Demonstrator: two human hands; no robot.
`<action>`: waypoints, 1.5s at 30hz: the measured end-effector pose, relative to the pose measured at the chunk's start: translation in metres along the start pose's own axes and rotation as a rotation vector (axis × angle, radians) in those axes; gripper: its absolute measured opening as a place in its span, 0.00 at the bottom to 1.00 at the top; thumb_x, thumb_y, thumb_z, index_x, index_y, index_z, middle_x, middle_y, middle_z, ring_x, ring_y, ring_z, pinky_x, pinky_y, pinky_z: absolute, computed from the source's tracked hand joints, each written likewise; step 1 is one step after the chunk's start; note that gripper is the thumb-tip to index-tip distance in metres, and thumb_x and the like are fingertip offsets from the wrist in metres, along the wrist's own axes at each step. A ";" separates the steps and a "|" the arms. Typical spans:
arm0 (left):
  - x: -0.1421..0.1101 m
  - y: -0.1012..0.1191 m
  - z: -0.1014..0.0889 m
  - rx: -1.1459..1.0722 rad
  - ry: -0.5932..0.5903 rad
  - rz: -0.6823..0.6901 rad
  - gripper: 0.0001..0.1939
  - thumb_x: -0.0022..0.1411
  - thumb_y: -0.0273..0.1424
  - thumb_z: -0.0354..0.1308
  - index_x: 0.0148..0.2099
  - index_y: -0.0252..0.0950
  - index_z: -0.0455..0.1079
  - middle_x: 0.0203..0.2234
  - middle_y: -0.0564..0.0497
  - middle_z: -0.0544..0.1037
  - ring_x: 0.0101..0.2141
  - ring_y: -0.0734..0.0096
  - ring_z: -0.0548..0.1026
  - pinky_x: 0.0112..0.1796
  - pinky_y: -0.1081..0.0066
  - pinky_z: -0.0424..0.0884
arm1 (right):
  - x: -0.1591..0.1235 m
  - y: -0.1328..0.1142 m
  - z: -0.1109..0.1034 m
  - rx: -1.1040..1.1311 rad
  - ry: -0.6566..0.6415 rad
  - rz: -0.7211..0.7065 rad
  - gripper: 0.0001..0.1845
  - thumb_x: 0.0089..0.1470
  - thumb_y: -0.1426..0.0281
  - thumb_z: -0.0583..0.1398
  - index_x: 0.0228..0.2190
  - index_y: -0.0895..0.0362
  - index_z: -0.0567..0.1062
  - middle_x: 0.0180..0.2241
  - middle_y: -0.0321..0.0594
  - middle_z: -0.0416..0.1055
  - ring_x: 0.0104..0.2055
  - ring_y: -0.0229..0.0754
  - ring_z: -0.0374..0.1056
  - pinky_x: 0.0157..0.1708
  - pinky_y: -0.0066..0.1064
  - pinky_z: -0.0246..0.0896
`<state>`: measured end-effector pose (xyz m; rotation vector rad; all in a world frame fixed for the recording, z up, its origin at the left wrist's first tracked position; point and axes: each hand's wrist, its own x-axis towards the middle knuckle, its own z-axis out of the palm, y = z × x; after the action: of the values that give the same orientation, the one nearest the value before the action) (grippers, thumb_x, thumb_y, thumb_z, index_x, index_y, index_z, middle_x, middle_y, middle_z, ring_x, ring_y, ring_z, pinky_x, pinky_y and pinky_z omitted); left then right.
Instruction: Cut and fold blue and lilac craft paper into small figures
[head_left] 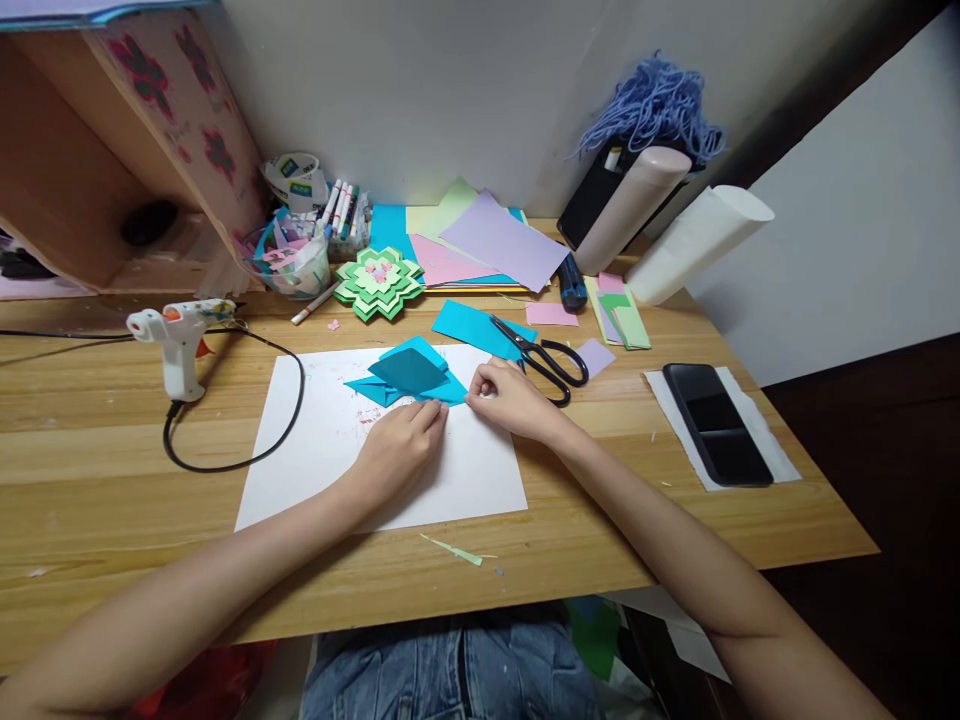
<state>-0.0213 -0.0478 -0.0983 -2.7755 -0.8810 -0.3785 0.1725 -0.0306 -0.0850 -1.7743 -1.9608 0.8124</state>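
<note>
A folded blue paper (pixel 411 370), shaped like an origami bird with a pointed left end, lies on a white sheet (pixel 315 470). My left hand (pixel 401 448) comes from below, its fingertips closed on the lower edge of the fold. At the right tip, my right hand (pixel 510 395) has thumb and forefinger pinched on the blue paper, other fingers curled in. Black-handled scissors (pixel 551 365) rest beside my right hand, partly over a flat blue paper strip (pixel 480 328).
A white glue gun (pixel 180 345) with a looping black cord stands left. Behind are a green layered paper flower (pixel 380 285), a tub of scraps (pixel 289 262), markers (pixel 343 208) and coloured sheets (pixel 499 235). Right are paper rolls (pixel 630 210) and a phone (pixel 716 425).
</note>
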 end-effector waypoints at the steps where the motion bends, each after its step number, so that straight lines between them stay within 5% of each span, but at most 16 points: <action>1: 0.000 0.001 0.000 0.031 0.001 0.000 0.11 0.63 0.21 0.46 0.43 0.27 0.68 0.30 0.45 0.75 0.29 0.65 0.72 0.29 0.67 0.68 | 0.000 0.000 0.000 0.000 0.000 0.000 0.04 0.45 0.74 0.57 0.21 0.57 0.68 0.29 0.39 0.65 0.38 0.43 0.59 0.38 0.33 0.55; 7: -0.001 0.006 -0.002 0.137 -0.003 0.012 0.10 0.62 0.20 0.45 0.39 0.26 0.68 0.27 0.46 0.72 0.26 0.67 0.69 0.24 0.68 0.64 | -0.002 0.000 0.000 -0.023 0.036 -0.075 0.04 0.46 0.75 0.59 0.22 0.58 0.69 0.28 0.39 0.66 0.36 0.42 0.61 0.38 0.34 0.56; 14: 0.000 0.005 -0.002 0.088 0.010 0.016 0.09 0.61 0.21 0.47 0.36 0.28 0.69 0.26 0.47 0.70 0.26 0.66 0.68 0.26 0.67 0.64 | -0.011 0.008 -0.001 -0.316 0.075 -0.748 0.09 0.58 0.74 0.53 0.37 0.57 0.73 0.36 0.44 0.69 0.38 0.42 0.62 0.35 0.32 0.56; 18: 0.001 0.004 -0.003 0.083 0.011 0.010 0.09 0.61 0.22 0.48 0.34 0.30 0.69 0.25 0.47 0.71 0.26 0.66 0.68 0.26 0.67 0.64 | -0.008 0.006 0.000 -0.521 0.070 -0.870 0.11 0.60 0.73 0.51 0.35 0.59 0.74 0.34 0.44 0.71 0.37 0.42 0.61 0.33 0.32 0.54; 29: -0.002 0.013 -0.008 0.201 0.013 -0.023 0.11 0.60 0.18 0.46 0.36 0.28 0.69 0.27 0.46 0.72 0.26 0.67 0.70 0.22 0.69 0.65 | -0.010 0.012 -0.026 -0.676 0.017 -0.709 0.14 0.56 0.78 0.54 0.21 0.60 0.72 0.26 0.42 0.69 0.33 0.42 0.60 0.29 0.33 0.50; 37: -0.008 0.007 -0.004 0.060 0.016 0.021 0.11 0.56 0.18 0.45 0.35 0.29 0.69 0.29 0.44 0.73 0.28 0.65 0.73 0.20 0.71 0.68 | -0.004 0.022 -0.013 -0.135 0.148 -0.506 0.13 0.55 0.79 0.53 0.37 0.56 0.75 0.40 0.43 0.73 0.43 0.44 0.64 0.43 0.37 0.61; 45: -0.011 0.004 -0.007 -0.025 -0.060 0.043 0.14 0.58 0.21 0.43 0.42 0.24 0.68 0.36 0.36 0.74 0.34 0.60 0.76 0.25 0.68 0.74 | -0.001 0.021 -0.005 0.111 0.138 -0.436 0.13 0.54 0.78 0.55 0.38 0.53 0.76 0.39 0.40 0.75 0.44 0.42 0.66 0.46 0.37 0.59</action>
<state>-0.0290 -0.0593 -0.0957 -2.8374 -0.8340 -0.3026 0.1923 -0.0302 -0.0942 -1.2366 -2.0568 0.6171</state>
